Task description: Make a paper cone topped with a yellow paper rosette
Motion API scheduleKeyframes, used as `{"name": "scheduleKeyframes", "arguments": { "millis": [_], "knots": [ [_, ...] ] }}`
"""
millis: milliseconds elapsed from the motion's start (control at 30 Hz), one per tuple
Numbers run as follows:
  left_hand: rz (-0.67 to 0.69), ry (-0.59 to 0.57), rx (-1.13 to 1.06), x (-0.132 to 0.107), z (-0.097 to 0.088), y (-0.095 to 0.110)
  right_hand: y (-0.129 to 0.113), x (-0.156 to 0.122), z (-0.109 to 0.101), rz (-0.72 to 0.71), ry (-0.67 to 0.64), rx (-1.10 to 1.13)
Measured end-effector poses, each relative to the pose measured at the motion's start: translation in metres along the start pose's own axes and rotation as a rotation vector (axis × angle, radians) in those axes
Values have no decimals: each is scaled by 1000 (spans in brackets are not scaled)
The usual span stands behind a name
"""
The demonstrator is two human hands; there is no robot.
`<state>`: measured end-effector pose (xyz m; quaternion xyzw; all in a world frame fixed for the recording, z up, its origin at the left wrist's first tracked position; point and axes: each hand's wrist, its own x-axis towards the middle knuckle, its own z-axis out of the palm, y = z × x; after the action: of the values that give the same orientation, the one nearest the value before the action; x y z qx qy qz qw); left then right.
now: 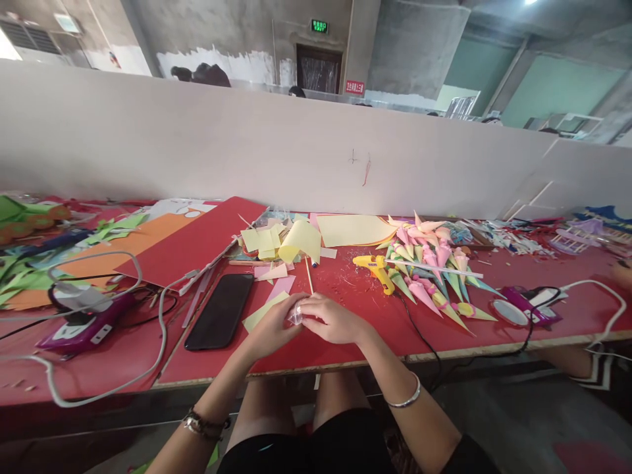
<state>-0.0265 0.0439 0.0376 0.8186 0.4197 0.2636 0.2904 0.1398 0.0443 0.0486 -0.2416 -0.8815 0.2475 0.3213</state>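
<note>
My left hand (271, 324) and my right hand (336, 318) meet over the front of the red table. Both are closed around a small clear, shiny piece of plastic (295, 313), partly hidden by the fingers. Just beyond the fingertips a thin wooden stick (309, 275) points away toward a curled pale yellow paper (301, 241); whether the hands touch the stick I cannot tell. Beside my left hand lies a flat yellow paper sheet (264, 312). A black phone (220, 312) rests further left.
A yellow glue gun (375, 268) with a black cord lies right of centre, by a pile of pastel paper cones (432, 260). Purple power strips (89, 327) with white cables sit on both sides. Red card (197, 240) leans at left. A white partition (296, 151) stands behind.
</note>
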Motion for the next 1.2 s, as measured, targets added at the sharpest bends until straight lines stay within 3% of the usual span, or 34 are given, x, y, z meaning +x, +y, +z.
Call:
{"name": "scheduleKeyframes", "arguments": {
  "millis": [100, 200, 233, 400, 500, 600, 733, 833, 933, 1067, 1133, 1200],
  "knots": [
    [-65, 52, -8, 1, -2, -9, 9, 14, -2, 46, 186, 5],
    [-136, 95, 73, 4, -3, -19, 27, 40, -8, 167, 437, -197],
    [-145, 108, 137, 6, -4, -22, 33, 50, -9, 186, 434, -312],
    [-147, 194, 621, 17, -7, -28, 61, 99, -2, 323, 103, -693],
    [-185, 196, 774, 20, -4, -33, 67, 114, 0, 396, 115, -711],
    [-208, 177, 760, 20, 3, -41, 61, 113, -16, 391, 212, -668],
    [-217, 236, 781, 20, 4, -49, 38, 75, -48, 258, 639, -245],
    [-263, 322, 794, 22, -5, -43, 19, 24, -59, 357, 777, 75],
    [-234, 314, 691, 20, -16, -28, 6, -29, -53, 559, 738, 322],
    [5, 152, 521, 5, -13, -10, 2, -86, -32, 715, 537, 663],
    [97, 60, 534, -2, -2, -7, 4, -106, -25, 733, 445, 675],
    [137, -64, 577, -7, 11, -8, 6, -121, -22, 722, 449, 510]
  ]
}}
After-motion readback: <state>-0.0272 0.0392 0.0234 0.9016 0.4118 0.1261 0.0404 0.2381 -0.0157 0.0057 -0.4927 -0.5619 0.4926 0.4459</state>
